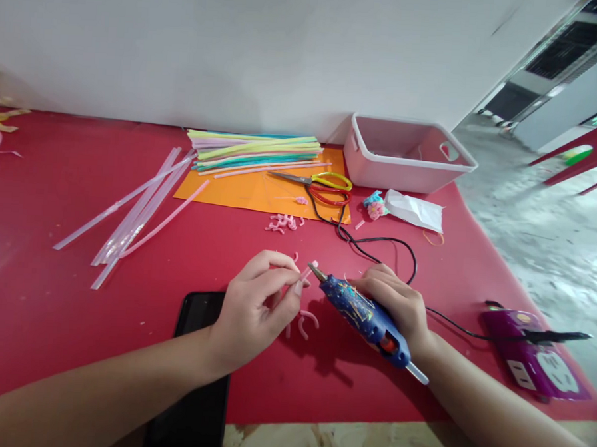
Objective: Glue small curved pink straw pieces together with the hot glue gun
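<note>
In my right hand (397,302) is a blue glue gun (364,313), its metal nozzle pointing up and left and a clear glue stick (417,373) jutting from its back end. My left hand (259,308) pinches a short pink piece of pipe cleaner (306,272) between thumb and fingertips. The nozzle tip is at the upper end of that piece; I cannot tell whether they touch. Curled pink pipe cleaner pieces (307,323) lie on the table just below, and a small heap of similar pieces (283,223) lies farther back.
Scissors (325,185) and a bundle of coloured pipe cleaners (255,151) rest on orange paper (250,197). Clear glue sticks (144,209) lie left. A pink basket (406,172) stands behind. A black phone (193,405), a purple power strip (536,356) and a black cord (402,243) are nearby.
</note>
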The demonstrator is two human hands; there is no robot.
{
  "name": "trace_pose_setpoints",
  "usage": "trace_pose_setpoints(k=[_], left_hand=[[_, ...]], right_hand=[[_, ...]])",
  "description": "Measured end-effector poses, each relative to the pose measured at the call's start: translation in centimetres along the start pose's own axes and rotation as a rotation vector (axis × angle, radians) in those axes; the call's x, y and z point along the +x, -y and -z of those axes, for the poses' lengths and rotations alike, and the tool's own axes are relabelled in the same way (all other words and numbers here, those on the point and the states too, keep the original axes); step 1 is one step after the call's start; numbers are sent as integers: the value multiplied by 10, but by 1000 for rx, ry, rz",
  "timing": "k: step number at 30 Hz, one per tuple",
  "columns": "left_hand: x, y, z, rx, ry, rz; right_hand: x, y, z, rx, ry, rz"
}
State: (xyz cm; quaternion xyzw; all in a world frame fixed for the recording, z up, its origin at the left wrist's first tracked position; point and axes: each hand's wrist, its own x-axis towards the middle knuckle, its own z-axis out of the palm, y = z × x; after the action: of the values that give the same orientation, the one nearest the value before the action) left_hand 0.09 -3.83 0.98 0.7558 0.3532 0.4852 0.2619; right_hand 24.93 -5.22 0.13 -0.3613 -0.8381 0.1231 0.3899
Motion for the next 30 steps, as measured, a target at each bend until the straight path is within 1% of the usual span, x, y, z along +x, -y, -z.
trace_pose_setpoints(k=[3, 10, 18, 30], left_hand=[[0, 1, -1, -11, 4, 5], [0, 1, 0, -11, 34, 65], [1, 1, 1, -11, 36, 30], [2, 1, -1, -15, 23, 17]], right_hand=[[0, 0, 0, -2, -3, -11], [-4, -1, -1, 12, 24, -2], [-4, -2, -1, 1, 10, -5], [-2, -1, 0, -44, 1, -11]])
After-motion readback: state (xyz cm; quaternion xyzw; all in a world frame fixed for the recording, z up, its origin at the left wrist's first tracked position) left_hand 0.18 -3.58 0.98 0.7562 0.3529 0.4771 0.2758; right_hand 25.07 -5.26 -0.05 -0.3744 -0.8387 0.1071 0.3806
